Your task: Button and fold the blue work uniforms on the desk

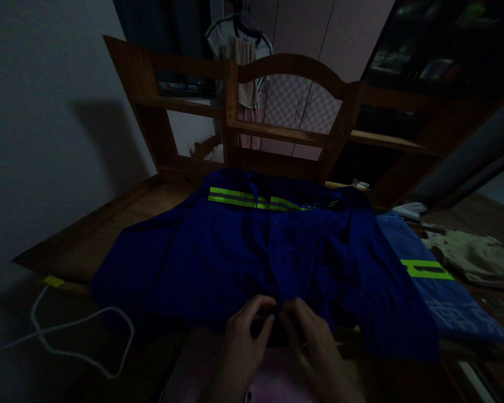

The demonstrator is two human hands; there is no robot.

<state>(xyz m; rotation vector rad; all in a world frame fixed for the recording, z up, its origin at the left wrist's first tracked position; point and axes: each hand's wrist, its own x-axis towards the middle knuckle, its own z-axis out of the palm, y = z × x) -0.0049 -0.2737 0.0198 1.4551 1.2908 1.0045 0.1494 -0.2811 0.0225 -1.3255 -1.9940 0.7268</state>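
Note:
A dark blue work jacket [227,246] with yellow-green reflective stripes [233,197] across its chest lies spread on a wooden desk [151,202], sleeves out to both sides. At the lower end of its front placket [280,266], my left hand [248,327] pinches the fabric between thumb and forefinger. Close beside it, my right hand [306,330] has its fingers closed on the same edge. The fingertips of both hands nearly meet there. Whether a button lies between them is too dark to tell.
A folded blue garment [441,296] with a reflective stripe lies at the right, near a pale cloth [479,257]. A white cable [84,324] loops at the left. Wooden shelving [277,131] rises behind the jacket, with clothes [243,56] hanging beyond. A wall [67,112] borders the left side.

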